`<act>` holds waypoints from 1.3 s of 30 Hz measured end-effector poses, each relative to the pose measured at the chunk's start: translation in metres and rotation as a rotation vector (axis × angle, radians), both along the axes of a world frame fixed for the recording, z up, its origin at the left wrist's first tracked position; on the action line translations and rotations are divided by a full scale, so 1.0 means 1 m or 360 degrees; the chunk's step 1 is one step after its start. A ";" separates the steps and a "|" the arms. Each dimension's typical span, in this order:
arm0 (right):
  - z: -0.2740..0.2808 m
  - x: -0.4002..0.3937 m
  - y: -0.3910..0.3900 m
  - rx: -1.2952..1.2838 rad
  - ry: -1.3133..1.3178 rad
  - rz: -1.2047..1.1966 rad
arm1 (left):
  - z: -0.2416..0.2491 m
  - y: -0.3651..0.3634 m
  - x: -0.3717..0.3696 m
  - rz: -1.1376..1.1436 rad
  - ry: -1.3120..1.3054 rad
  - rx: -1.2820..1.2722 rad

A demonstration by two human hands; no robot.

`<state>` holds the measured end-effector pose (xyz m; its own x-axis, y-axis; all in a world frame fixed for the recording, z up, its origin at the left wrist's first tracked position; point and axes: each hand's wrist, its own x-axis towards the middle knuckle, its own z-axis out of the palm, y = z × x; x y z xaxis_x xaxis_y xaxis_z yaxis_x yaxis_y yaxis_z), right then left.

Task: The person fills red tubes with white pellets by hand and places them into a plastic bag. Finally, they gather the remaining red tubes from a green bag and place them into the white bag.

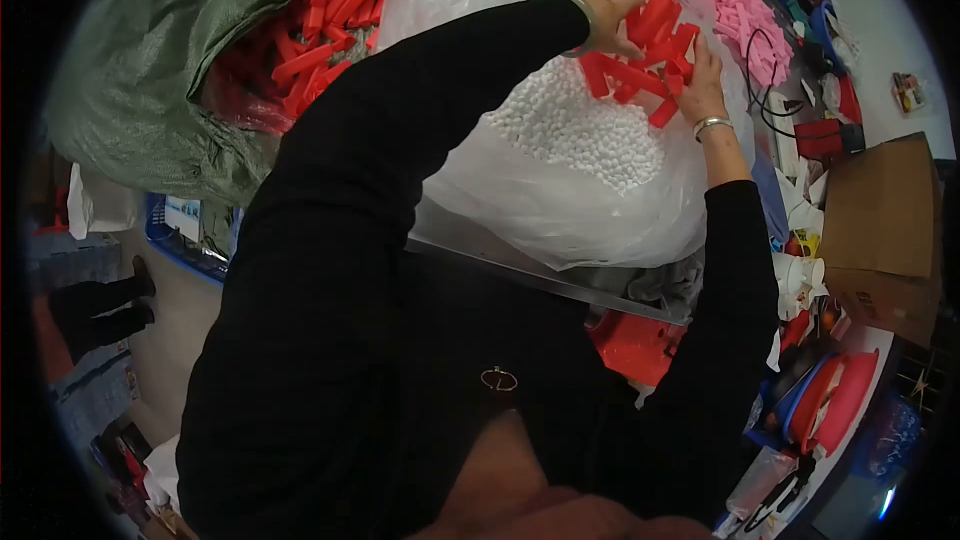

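Observation:
My left hand [607,22] reaches in from the left, its fingers bent against a heap of red plastic pieces [640,70]. On the opposite side, my right hand [703,88], with a silver bangle at the wrist, presses on the same heap. Between them the long, blocky pieces are gathered in a loose bunch. Below the bunch lie many small white pellets [590,130] inside a large clear plastic bag [520,225]. Some fingertips are hidden behind the red pieces.
A green woven sack [130,90] at upper left holds more red pieces [335,0]. Pink pieces [735,0] are piled at upper right, beside a black cable [765,80]. A cardboard box [880,230] stands right. Another person's legs [100,305] show at far left.

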<state>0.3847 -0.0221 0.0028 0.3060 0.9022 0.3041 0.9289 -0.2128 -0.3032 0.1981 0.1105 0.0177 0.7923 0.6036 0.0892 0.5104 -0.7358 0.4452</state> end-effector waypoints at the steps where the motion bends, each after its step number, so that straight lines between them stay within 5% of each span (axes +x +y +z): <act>1: -0.011 0.019 -0.003 0.0000 0.0009 0.0033 | 0.004 -0.001 0.000 0.0033 0.0009 0.0000; 4: -0.025 0.043 0.014 -0.0323 -0.0002 0.0220 | 0.027 0.002 -0.031 -0.0206 0.0044 0.0252; 10: 0.085 -0.007 0.030 -0.0918 -0.0141 0.0373 | 0.045 0.044 -0.193 -0.0025 0.0220 0.0325; 12: 0.116 -0.035 0.041 -0.1228 -0.0835 0.0182 | 0.046 0.027 -0.276 0.0017 0.0330 0.0289; 15: 0.136 -0.113 0.045 -0.0627 -0.0966 0.0379 | 0.047 0.005 -0.348 0.0050 0.0470 0.0239; 17: 0.130 -0.197 0.037 0.0032 -0.0264 0.1174 | 0.028 -0.006 -0.363 0.0125 0.0387 0.0282; 19: 0.107 -0.275 0.030 -0.0348 0.0607 0.1384 | -0.006 -0.030 -0.369 0.0357 0.0307 0.0394; 24: 0.009 -0.347 0.021 -0.0494 -0.0035 0.1796 | -0.016 -0.037 -0.392 0.0697 0.0517 0.0276; 26: -0.021 -0.347 0.027 -0.0435 -0.0649 0.1742 | -0.015 -0.035 -0.401 0.0710 0.0592 0.0264; 31: -0.027 -0.349 0.033 -0.0349 -0.0725 0.1793 | 0.015 -0.058 -0.404 0.0543 0.0911 0.0060; 39: -0.030 -0.343 0.040 -0.0425 -0.0723 0.1746 | 0.017 -0.067 -0.413 0.0560 0.0836 -0.0034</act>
